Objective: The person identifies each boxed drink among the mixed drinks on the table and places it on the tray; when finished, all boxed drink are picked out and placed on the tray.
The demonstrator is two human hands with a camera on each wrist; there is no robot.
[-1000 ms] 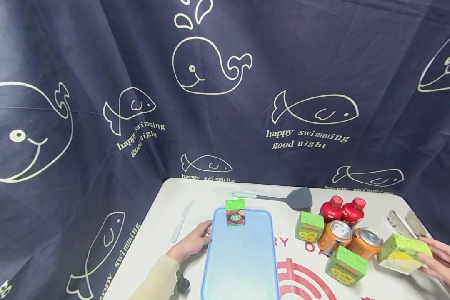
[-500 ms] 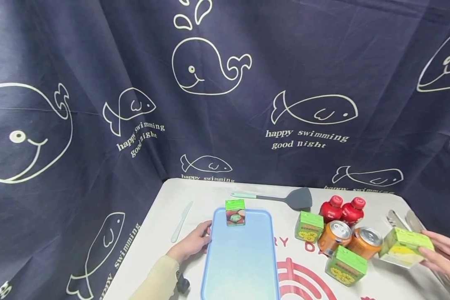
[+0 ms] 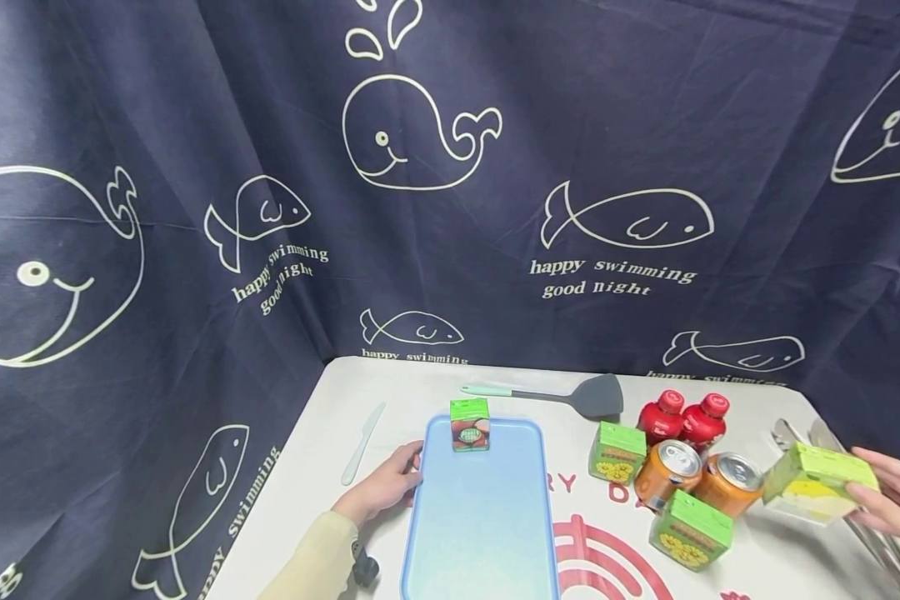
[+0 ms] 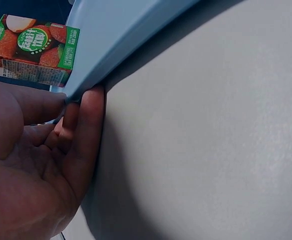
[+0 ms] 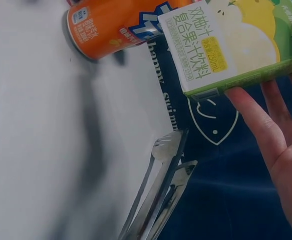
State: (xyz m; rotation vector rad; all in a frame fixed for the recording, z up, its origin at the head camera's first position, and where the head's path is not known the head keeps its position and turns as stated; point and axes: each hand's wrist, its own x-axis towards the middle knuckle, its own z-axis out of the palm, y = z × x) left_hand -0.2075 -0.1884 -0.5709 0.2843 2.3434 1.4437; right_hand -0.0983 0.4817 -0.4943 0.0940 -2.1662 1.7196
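Observation:
My left hand (image 3: 381,485) pinches the left rim of a light-blue tray (image 3: 480,533); in the left wrist view the thumb and fingers meet at the tray's edge. On the tray's far end stands a green-topped juice carton (image 3: 470,427) with red fruit on its front. At the right, my right hand (image 3: 898,498) holds a yellow-green juice carton (image 5: 236,45) between thumb and fingers, tilted above the table. Beside that carton are two orange cans (image 3: 733,485). Metal tongs (image 5: 158,185) lie below it at the table's right edge.
Two green juice cartons (image 3: 692,533) flank the cans, with two red bottles (image 3: 703,423) behind. A spatula (image 3: 596,397) lies along the back of the table (image 3: 412,387). A pale knife (image 3: 363,446) lies left of the tray. A dark printed curtain (image 3: 450,250) hangs behind the table.
My right hand has raised the yellow-green carton slightly and shifted it to the right, showing more of the tongs' handles. My left hand and the tray have stayed in place.

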